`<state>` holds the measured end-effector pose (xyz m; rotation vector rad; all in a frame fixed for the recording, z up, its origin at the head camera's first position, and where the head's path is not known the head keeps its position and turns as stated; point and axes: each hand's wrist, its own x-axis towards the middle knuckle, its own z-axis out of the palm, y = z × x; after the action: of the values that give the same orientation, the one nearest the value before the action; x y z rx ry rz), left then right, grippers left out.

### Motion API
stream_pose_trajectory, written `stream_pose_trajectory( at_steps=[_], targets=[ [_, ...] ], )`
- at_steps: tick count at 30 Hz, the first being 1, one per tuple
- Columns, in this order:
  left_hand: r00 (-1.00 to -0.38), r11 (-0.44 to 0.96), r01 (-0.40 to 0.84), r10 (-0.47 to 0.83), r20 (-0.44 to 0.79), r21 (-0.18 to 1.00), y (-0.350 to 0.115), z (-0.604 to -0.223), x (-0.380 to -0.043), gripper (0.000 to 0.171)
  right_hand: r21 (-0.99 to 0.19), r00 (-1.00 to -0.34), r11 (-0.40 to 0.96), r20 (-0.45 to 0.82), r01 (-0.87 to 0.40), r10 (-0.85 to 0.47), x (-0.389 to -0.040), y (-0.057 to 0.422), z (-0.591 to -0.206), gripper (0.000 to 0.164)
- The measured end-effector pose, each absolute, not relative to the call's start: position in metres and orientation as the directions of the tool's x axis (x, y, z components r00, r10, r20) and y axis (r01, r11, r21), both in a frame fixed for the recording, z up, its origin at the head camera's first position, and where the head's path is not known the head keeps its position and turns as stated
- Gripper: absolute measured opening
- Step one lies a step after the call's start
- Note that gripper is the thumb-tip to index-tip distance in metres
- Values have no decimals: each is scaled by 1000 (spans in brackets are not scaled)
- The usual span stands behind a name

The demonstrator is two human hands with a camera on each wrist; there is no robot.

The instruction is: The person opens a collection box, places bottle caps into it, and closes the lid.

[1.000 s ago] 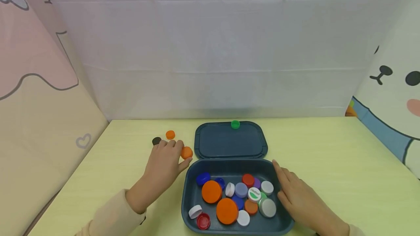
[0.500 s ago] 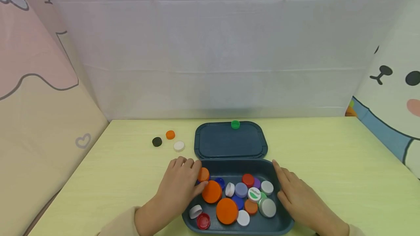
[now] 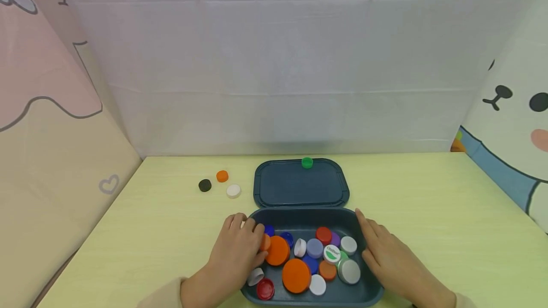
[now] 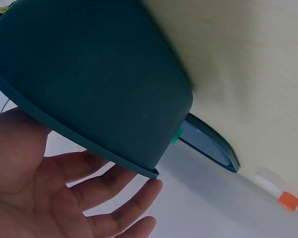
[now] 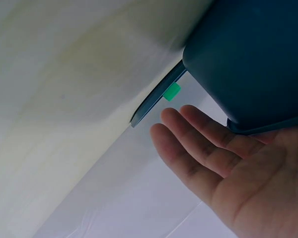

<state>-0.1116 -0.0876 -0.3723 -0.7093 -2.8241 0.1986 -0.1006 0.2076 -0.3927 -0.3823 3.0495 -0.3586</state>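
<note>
My left hand point(image 3: 237, 251) reaches over the left rim of a dark blue tub point(image 3: 308, 215). Its thumb and index finger pinch a small orange bottle cap point(image 3: 266, 241), partly hidden, low beside a larger orange cap point(image 3: 278, 251). In the left wrist view the other fingers point(image 4: 124, 213) stay outside the tub wall, and what the thumb and index do is hidden. Along the right rim rests my right hand point(image 3: 387, 255), fingers extended. More caps lie in the tub, among them a red cap point(image 3: 324, 235) and a white cap point(image 3: 318, 284).
Behind the tub lies its dark blue lid point(image 3: 301, 184), bearing a green cap point(image 3: 307, 162). Left of the lid on the yellow table point(image 3: 428, 194) are a black cap point(image 3: 205, 185), an orange cap point(image 3: 222, 176) and a white cap point(image 3: 233, 190).
My left hand has carried the small orange cap from the table left of the lid into the tub, then lower, nudging a blue cap to the right. The right hand has stayed put.
</note>
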Motion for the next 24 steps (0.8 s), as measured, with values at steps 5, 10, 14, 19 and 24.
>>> stream_pose_trajectory(
  at_steps=[5,10,14,19,24],
  targets=[
    [-859,867,445,484,168,-224,-87,-375,-111,42,-233,-968,942,-11,-242,-252,-101,208,-393,66],
    [-863,863,441,483,147,-248,-86,-376,-110,42,-234,-968,942,-14,-240,-250,-100,208,-394,67],
    [-863,854,436,486,138,-284,-86,-375,-110,43,-232,-969,944,-21,-237,-248,-100,208,-394,67],
    [-861,859,440,487,149,-263,-86,-376,-109,43,-229,-969,946,-34,-230,-244,-100,208,-394,68],
    [-858,868,449,486,170,-213,-87,-372,-110,39,-228,-970,948,-42,-224,-240,-101,207,-393,68]
  ],
)
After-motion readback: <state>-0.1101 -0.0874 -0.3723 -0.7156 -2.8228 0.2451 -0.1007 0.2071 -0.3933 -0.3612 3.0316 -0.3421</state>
